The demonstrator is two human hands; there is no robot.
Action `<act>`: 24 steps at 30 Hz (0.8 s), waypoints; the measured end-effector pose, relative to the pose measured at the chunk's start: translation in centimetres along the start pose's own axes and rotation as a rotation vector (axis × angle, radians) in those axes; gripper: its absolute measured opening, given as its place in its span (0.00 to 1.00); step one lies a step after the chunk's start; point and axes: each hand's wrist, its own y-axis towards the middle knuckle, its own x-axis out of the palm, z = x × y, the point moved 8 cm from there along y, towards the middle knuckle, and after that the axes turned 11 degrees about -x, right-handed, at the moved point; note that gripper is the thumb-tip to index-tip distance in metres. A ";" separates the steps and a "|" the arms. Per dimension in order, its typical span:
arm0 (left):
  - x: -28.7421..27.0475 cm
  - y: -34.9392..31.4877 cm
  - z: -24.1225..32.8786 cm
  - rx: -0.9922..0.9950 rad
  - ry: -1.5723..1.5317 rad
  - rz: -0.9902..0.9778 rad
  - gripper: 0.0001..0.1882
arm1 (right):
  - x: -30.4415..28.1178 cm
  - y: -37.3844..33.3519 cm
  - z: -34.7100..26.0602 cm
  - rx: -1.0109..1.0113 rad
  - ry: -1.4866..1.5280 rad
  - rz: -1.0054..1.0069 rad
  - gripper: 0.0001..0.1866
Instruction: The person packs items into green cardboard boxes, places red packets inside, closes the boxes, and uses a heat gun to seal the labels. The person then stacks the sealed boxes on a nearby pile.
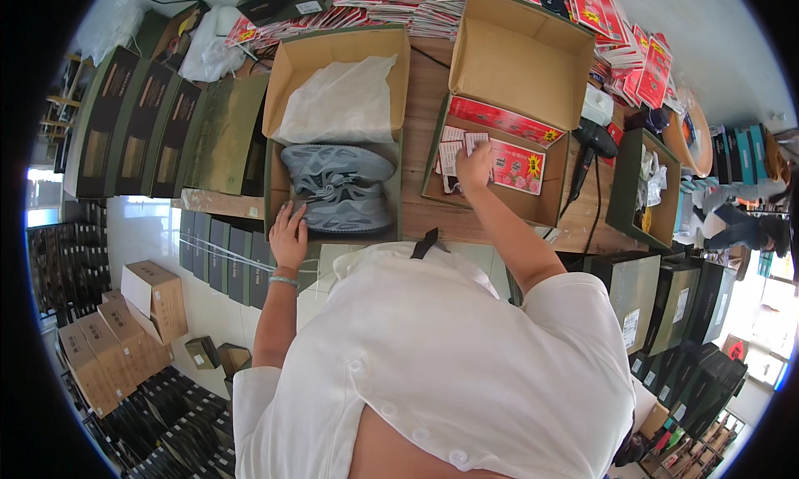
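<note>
A pair of grey sneakers (pixel 339 206) lies in an open shoe box (pixel 291 59), with white tissue paper (pixel 339 100) folded back above them. My left hand (pixel 288 239) rests at the box's near left side beside the lower shoe, fingers spread and holding nothing. To the right, a second open box (pixel 520 59) holds red printed leaflets (pixel 518 167) and a group of small printed cards (pixel 450 153). Inside it, my right hand (pixel 475 169) has its fingers closed on a small pale card (pixel 476 139); the fingertips partly cover it.
Stacks of red leaflets (pixel 391 9) line the table's back. A black hot-air gun or dryer (pixel 593 142) with a cord lies right of the second box, beside a dark green box (pixel 632 179) of small items. Dark shoe boxes (pixel 125 125) stand at left.
</note>
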 end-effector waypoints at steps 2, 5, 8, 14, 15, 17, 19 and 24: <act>0.3 -0.2 -0.4 -0.017 -0.008 0.006 0.18 | 1.5 -1.5 0.6 0.209 -0.193 -0.291 0.34; 0.6 -0.7 -0.8 -0.025 0.011 0.005 0.18 | 2.0 -3.0 -0.5 0.325 -0.337 -0.536 0.45; 0.5 -0.5 -0.4 -0.006 -0.001 0.030 0.18 | 3.2 -2.3 1.6 0.426 -0.238 -0.505 0.51; 0.9 -0.7 -0.9 -0.022 0.000 0.018 0.18 | 2.2 -2.8 2.3 0.493 -0.250 -0.484 0.63; 1.0 -0.8 -1.1 -0.020 0.002 0.018 0.18 | 2.7 -2.9 2.3 0.483 -0.254 -0.506 0.70; 1.1 -0.9 -1.2 -0.018 0.006 0.021 0.19 | 2.3 -3.0 0.8 0.475 -0.301 -0.507 0.66; 1.0 -0.8 -1.1 -0.020 -0.002 0.018 0.19 | 3.0 -2.6 0.5 0.449 -0.305 -0.492 0.61; 0.5 -0.7 -0.8 -0.012 -0.017 0.038 0.19 | 5.8 -2.0 3.4 0.459 -0.231 -0.457 0.49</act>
